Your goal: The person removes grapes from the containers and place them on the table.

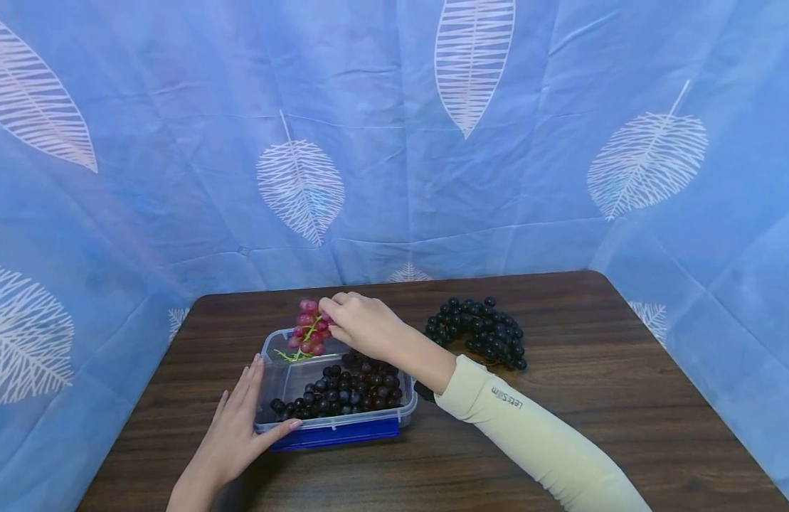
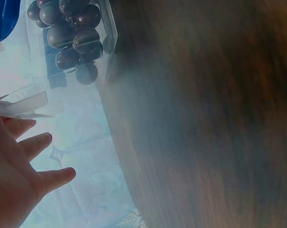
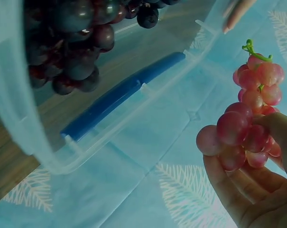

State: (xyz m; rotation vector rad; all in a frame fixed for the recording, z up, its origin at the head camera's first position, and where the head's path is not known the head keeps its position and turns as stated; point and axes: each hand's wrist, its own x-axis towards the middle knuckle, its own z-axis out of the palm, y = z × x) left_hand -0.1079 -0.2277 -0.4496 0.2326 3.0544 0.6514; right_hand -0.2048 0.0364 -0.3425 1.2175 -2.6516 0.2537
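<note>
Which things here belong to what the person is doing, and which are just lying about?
In use, by the look of it:
red grapes, held by the right hand
box, touched by the left hand
dark grapes in the box

Seemingly just there:
black grapes on the table
blue cloth behind

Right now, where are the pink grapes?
In the head view, the pink grapes are left of centre, held in the right hand, near the far rim of the clear container, beyond its dark grapes.

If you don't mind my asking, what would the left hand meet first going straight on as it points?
Most likely the rectangular clear plastic box with a blue clasp: the left hand points along its left side, though depth there is unclear.
</note>
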